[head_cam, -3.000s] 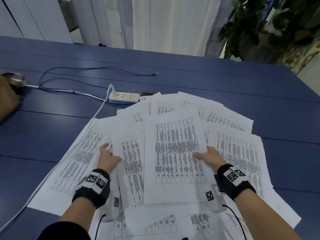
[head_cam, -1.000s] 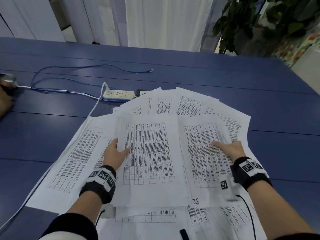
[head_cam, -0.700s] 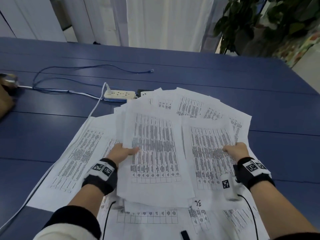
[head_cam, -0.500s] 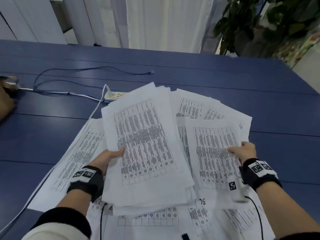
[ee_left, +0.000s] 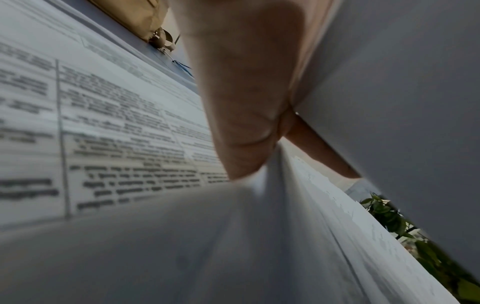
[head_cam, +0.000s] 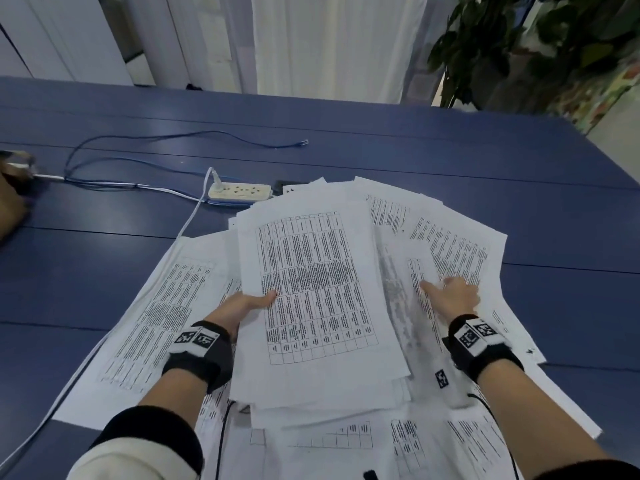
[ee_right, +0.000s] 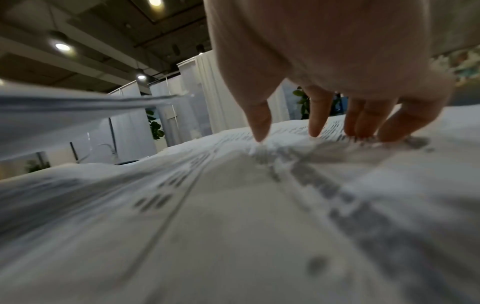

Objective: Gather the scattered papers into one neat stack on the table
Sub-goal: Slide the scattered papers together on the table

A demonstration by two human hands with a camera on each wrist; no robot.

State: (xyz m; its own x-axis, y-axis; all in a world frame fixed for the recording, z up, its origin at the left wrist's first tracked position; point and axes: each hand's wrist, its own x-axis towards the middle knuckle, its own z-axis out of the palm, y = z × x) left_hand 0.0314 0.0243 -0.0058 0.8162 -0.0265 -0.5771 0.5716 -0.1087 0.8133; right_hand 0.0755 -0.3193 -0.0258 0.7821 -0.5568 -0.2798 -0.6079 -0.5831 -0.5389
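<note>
My left hand (head_cam: pixel 242 306) pinches the floppy, slippery bundle (head_cam: pixel 318 306) by its left edge; right hand (head_cam: pixel 453 297) spread on loose sheets (head_cam: pixel 450 244).

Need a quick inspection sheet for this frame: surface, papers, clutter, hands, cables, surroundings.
Surface: dark blue plank table.
Job's things: bundle of white printed sheets partly gathered; loose printed sheets lie spread around it.
Clutter: brown object at the left edge, unclear what.
Hands: left hand grips the bundle's left edge; right hand rests with fingertips on the sheets at the right.
Cables: white power strip with white cord; thin blue cable.
Surroundings: white curtains, green leafy plant.
</note>
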